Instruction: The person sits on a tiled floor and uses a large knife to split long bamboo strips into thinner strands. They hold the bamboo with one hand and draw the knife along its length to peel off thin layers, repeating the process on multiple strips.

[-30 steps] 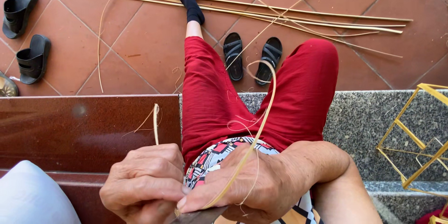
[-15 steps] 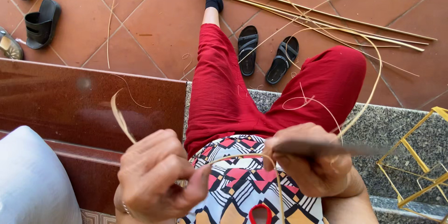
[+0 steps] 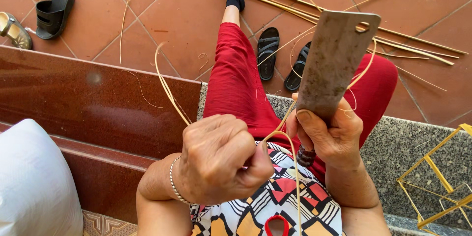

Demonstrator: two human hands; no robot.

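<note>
Head view, two hands (image 3: 275, 152), one cleaver (image 3: 334, 64), one strip (image 3: 169, 91)

Left hand (image 3: 221, 160) clenched in a fist, knuckles up, wrist bent inward, right hand (image 3: 327, 135) closed, thumb extended upward, forearms converging

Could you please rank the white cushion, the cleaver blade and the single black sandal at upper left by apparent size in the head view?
1. white cushion
2. cleaver blade, magnified by nearness
3. black sandal
</note>
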